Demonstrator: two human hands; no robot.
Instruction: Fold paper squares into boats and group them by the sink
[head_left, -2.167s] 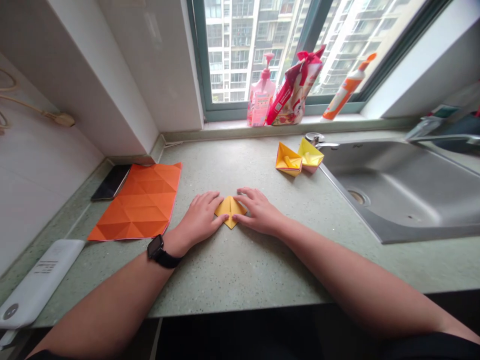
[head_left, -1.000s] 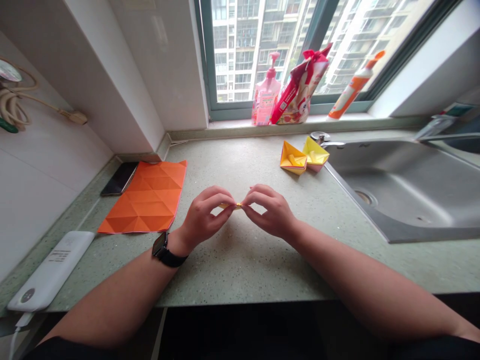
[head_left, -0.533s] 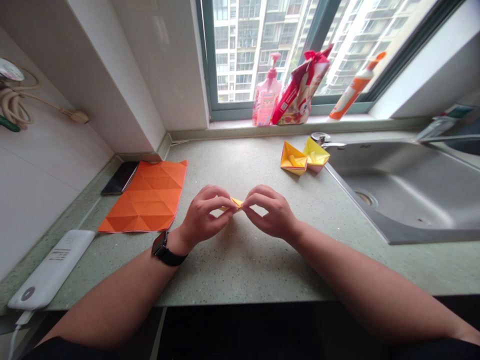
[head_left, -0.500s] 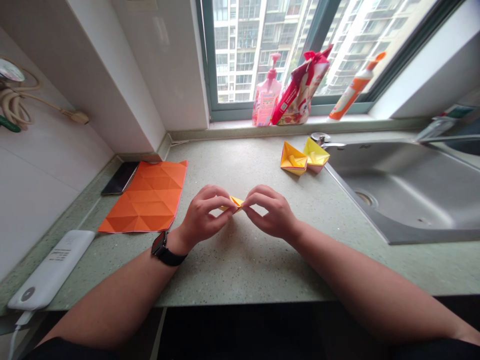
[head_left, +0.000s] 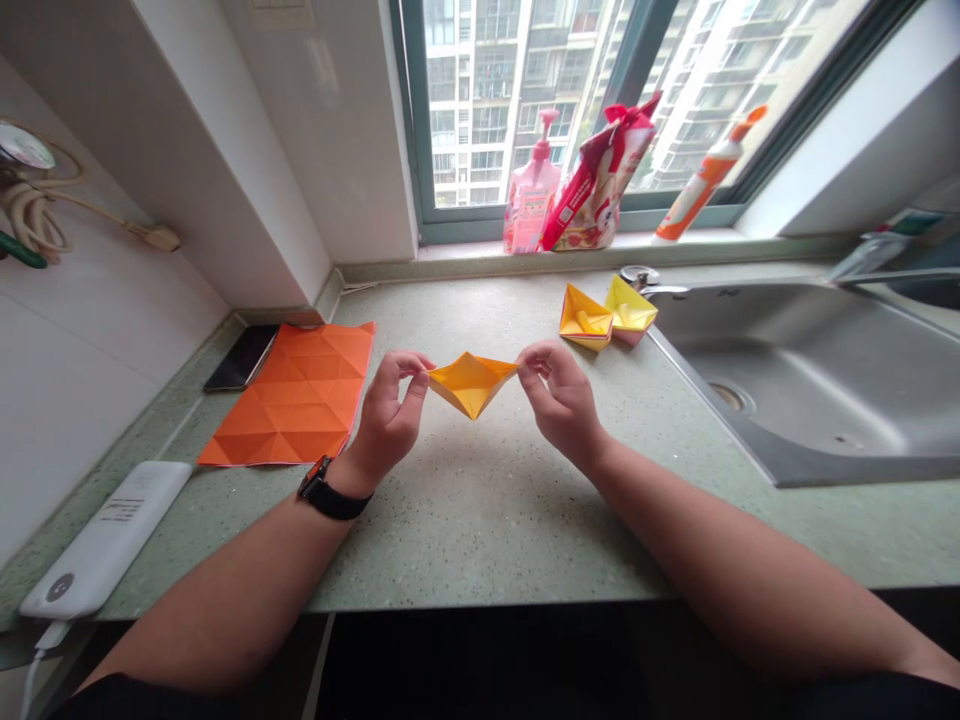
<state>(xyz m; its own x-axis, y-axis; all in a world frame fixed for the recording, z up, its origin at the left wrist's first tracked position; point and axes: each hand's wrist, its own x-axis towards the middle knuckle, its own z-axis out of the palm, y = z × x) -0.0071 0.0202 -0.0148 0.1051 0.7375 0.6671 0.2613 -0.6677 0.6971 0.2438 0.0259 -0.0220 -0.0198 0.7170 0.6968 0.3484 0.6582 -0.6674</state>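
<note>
A yellow-orange folded paper boat [head_left: 472, 385] is stretched between my two hands above the counter, its middle bulging into a diamond shape. My left hand [head_left: 394, 405] pinches its left tip between thumb and fingers. The right tip is pinched the same way by my right hand [head_left: 559, 400]. Beyond my right hand stand two finished-looking paper boats, an orange-yellow one [head_left: 585, 322] and a pale yellow one [head_left: 631, 308], touching side by side. To the left of my left hand lies a creased orange paper sheet [head_left: 296, 395].
A black phone [head_left: 241, 358] lies partly beside the orange sheet, and a white power bank [head_left: 105, 540] with a cable sits front left. The steel sink [head_left: 772, 475] is at right. A pink pump bottle [head_left: 531, 205], a red bag [head_left: 600, 190] and an orange-white bottle [head_left: 701, 190] line the windowsill.
My hands have moved apart, pulling the paper boat's tips outward. The small, narrow folded form has spread into a wider, open shape, and both hands are slightly higher in view.
</note>
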